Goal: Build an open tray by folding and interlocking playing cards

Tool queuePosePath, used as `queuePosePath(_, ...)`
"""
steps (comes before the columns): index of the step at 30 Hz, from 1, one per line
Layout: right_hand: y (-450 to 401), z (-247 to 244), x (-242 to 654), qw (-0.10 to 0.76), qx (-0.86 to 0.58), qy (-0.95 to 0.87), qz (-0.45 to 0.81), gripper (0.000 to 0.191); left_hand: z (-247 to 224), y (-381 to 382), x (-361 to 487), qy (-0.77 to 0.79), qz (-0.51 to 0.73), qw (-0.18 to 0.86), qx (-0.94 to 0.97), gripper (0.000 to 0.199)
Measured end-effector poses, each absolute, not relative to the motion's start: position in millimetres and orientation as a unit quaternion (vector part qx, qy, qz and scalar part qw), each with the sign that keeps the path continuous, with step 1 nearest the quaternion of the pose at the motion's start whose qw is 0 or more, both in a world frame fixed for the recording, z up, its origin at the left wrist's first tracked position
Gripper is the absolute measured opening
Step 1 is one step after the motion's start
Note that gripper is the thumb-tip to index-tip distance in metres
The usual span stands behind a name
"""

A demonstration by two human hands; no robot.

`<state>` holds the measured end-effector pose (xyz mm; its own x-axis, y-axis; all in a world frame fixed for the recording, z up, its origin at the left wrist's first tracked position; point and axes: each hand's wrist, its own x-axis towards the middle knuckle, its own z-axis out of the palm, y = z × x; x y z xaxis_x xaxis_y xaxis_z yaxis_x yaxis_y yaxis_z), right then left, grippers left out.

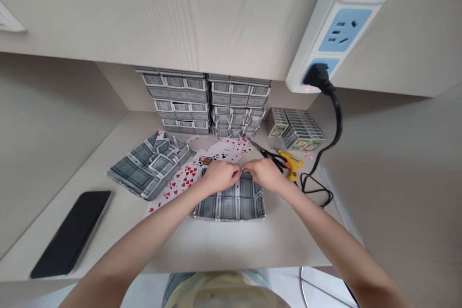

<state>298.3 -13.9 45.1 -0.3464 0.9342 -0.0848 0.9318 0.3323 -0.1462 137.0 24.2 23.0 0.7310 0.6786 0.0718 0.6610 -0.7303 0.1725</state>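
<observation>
A shallow box made of playing cards point(231, 204), grey patterned backs showing, lies on the desk in front of me. At its far rim my left hand point(222, 175) is closed, thumb and fingertips pinching the edge. Close beside it, my right hand point(265, 173) pinches the same rim, and the fingertips of both nearly meet. My fingers hide the exact spot they grip. Loose playing cards point(184, 178) lie face up behind and left of the box. To the left, a second card box point(144, 163) holds folded card pieces.
Stacked card boxes point(184, 96) stand against the back wall. Packs of cards point(301, 130) sit at the back right. Nearer are black scissors point(273, 156) and a yellow glue gun point(290, 163) with its cord. A phone point(72, 233) lies left; a power strip point(335, 33) hangs above.
</observation>
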Motion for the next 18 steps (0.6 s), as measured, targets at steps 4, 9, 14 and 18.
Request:
queuePosePath(4, -8.7, 47.6, 304.9, 0.044, -0.554, -0.821, 0.130, 0.022, 19.5, 25.2, 134.7, 0.334, 0.073, 0.074, 0.937, 0.026)
queuePosePath(9, -2.2, 53.1, 308.9, 0.068, -0.521, -0.831, 0.180, 0.022, 16.5, 26.3, 135.1, 0.333, 0.074, 0.070, 0.938, 0.028)
queuePosePath(14, 5.1, 52.5, 311.6, 0.067, -0.506, -0.838, 0.193, 0.019, 16.3, 28.1, 134.7, 0.320, 0.071, 0.064, 0.942, 0.029)
queuePosePath(18, 9.3, 49.3, 313.7, 0.073, -0.499, -0.838, 0.209, 0.018, 17.3, 29.0, 134.1, 0.304, 0.068, 0.064, 0.948, 0.027)
